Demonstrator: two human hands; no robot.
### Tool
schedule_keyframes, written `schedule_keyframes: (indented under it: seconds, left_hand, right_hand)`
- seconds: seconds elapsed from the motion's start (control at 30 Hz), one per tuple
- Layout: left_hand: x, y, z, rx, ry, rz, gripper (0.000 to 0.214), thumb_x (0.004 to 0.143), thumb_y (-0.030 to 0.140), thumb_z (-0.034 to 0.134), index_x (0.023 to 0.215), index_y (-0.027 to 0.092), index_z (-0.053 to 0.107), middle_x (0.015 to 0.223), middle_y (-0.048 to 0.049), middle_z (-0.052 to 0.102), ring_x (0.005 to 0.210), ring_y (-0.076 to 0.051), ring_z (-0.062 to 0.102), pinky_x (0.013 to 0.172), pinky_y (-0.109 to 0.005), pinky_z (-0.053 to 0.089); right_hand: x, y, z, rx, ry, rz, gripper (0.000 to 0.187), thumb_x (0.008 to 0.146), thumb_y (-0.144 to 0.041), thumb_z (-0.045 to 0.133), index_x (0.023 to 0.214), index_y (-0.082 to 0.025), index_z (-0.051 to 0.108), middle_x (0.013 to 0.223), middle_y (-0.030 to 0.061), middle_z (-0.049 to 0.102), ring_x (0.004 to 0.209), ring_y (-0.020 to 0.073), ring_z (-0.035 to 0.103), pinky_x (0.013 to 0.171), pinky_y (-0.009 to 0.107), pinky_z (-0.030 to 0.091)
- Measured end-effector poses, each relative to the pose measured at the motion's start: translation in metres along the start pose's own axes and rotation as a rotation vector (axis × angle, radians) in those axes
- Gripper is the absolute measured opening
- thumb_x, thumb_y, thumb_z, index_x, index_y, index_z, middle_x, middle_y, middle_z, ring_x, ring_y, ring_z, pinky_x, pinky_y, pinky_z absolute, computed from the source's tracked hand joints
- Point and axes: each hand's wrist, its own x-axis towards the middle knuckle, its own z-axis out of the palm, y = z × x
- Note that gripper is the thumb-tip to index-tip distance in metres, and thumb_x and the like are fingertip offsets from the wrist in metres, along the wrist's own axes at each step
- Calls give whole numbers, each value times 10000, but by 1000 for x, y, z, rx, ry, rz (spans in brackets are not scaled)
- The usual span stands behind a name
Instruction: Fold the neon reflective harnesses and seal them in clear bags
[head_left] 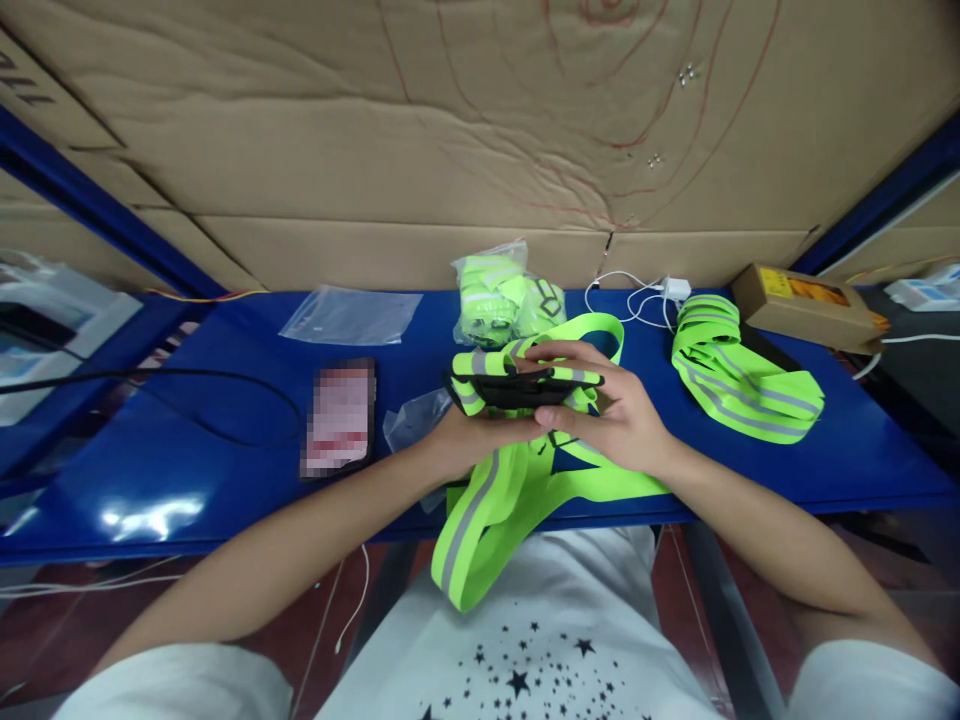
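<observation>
A neon-yellow reflective strap [474, 520] with a grey stripe is partly folded between my hands above the front of the table. My left hand [466, 440] is under the folded part, its fingers mostly hidden by the strap. From the right, my right hand [619, 410] closes on the same bundle, thumb in front and fingers over the top. Black trim or buckle pieces show along the folded edge. One loop hangs over the table edge toward my shirt, and another loop stands up behind my right hand.
Bagged yellow straps [491, 300] stand at the back beside a flat plastic bag [352, 315]. A phone [337, 418] lies to the left. To the right are another coiled reflective strap [742, 375], a white charger [675, 289] with cable and a cardboard box [806, 300].
</observation>
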Motion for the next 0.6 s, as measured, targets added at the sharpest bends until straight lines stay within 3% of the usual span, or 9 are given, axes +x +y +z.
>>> schedule_keyframes:
  seconds: [0.2,0.27,0.37,0.47,0.6]
  left_hand:
    - [-4,4,10,-208,-112,-216,575,582,399,976,1052,163,746,1027,-64,775,978,-261,716,896,-410,565]
    - [-4,4,9,-183,-156,-224,581,585,418,966,1061,171,743,1025,-52,773,962,-241,713,891,-389,566]
    - [-5,3,6,-92,-245,-233,421,642,394,931,948,164,756,922,-28,769,904,-222,709,883,-385,573]
    - [-6,1,3,-2,-303,-238,298,657,333,916,842,162,755,863,-21,766,954,-244,704,941,-405,564]
    - [-6,1,2,77,-328,-261,351,679,344,886,948,152,769,1019,-56,786,1107,-302,691,1017,-448,546]
  right_hand:
    - [1,-7,1,-57,-58,-116,305,1022,-318,629,1320,-269,673,1253,52,750,1256,222,640,1106,440,491]
    - [1,-9,0,-61,-82,-105,295,1017,-306,638,1305,-260,680,1223,50,763,1225,218,662,1060,411,522]
    - [2,-13,-3,-30,-164,-89,331,968,-270,713,1296,-242,685,1220,51,771,1141,202,710,1005,361,550]
    - [1,-15,-4,-33,-212,-67,466,907,-305,791,1350,-240,661,1233,69,769,1102,216,731,964,361,567]
    - [-3,-15,-2,-31,-225,-111,429,948,-273,737,1369,-250,656,1294,84,750,1173,230,720,1006,394,540]
